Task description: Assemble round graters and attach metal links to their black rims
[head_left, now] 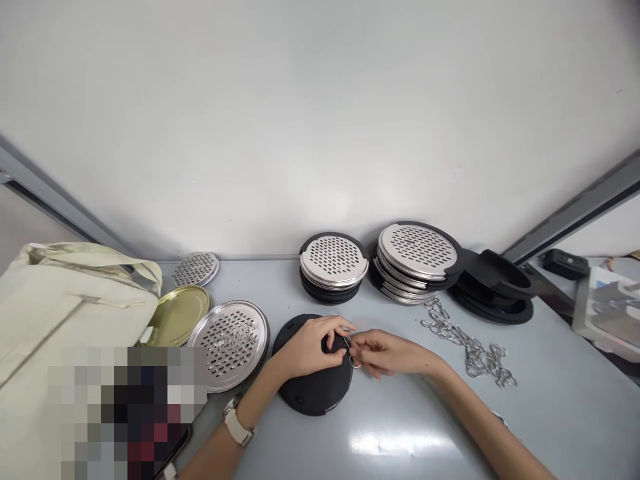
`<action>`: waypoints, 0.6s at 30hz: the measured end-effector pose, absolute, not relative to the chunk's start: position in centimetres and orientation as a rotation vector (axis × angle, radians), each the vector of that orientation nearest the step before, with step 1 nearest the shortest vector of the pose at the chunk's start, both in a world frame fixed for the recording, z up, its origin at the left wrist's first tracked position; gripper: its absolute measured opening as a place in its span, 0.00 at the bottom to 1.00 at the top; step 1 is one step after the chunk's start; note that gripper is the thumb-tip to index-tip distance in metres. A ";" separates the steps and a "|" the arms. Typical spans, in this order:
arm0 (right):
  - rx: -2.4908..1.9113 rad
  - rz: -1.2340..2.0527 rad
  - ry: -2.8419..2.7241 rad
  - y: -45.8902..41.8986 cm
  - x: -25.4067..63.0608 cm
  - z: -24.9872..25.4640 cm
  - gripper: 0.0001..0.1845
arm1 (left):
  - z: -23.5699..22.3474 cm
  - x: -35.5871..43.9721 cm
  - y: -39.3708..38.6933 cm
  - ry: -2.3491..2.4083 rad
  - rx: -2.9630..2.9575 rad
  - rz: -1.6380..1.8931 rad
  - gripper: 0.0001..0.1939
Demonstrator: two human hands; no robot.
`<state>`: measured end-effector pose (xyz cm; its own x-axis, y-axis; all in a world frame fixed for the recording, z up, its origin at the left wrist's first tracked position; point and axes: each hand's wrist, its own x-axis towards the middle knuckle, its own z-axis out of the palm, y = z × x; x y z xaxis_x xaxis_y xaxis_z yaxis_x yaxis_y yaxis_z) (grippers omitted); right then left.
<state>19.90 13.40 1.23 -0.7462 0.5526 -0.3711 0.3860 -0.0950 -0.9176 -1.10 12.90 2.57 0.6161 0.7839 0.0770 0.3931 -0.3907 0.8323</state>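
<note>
Head view, clock directions taken from the black disc [315, 390], which lies flat on the grey tabletop [400, 413], low and central. Nearest is a pale-strapped watch [239, 424] on the left wrist. The left hand [313, 343] arches over the disc, thumb and index finger curved towards a wire clip [354, 361] at the disc's upper right edge; whether they grip it, I cannot tell. From 3 o'clock, the right hand [377, 351] meets it, fingertips pinched together on the clip. At 9 o'clock sits a slotted plate [231, 343], with a cream bag [80, 300] farther out. A clip pile [470, 348] spreads near 3 o'clock. Farther back, a gold lid [183, 312] and a small grate [195, 269] lie towards 10, a short stack [334, 263] at 12, a taller stack [417, 257] between 1 and 2, black rings [493, 293] at 2. Behind rises a pale wall [310, 120].
</note>
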 end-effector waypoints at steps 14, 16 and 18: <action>-1.002 1.992 -2.017 13.6 19.9 1.2 0.08 | 2.6 -1.2 12.9 0.918 2.035 0.606 0.22; -1.012 1.981 -2.008 13.6 19.9 1.0 0.07 | 2.6 -1.3 12.9 0.898 2.042 0.623 0.22; -1.027 1.973 -2.006 13.6 19.9 0.9 0.07 | 2.5 -1.3 12.9 0.888 2.048 0.631 0.22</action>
<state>19.89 13.61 0.94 -0.7556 0.5529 -0.3513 0.3607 -0.0965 -0.9277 -1.29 12.89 2.48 0.6292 0.7673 0.1236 0.3686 -0.4346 0.8217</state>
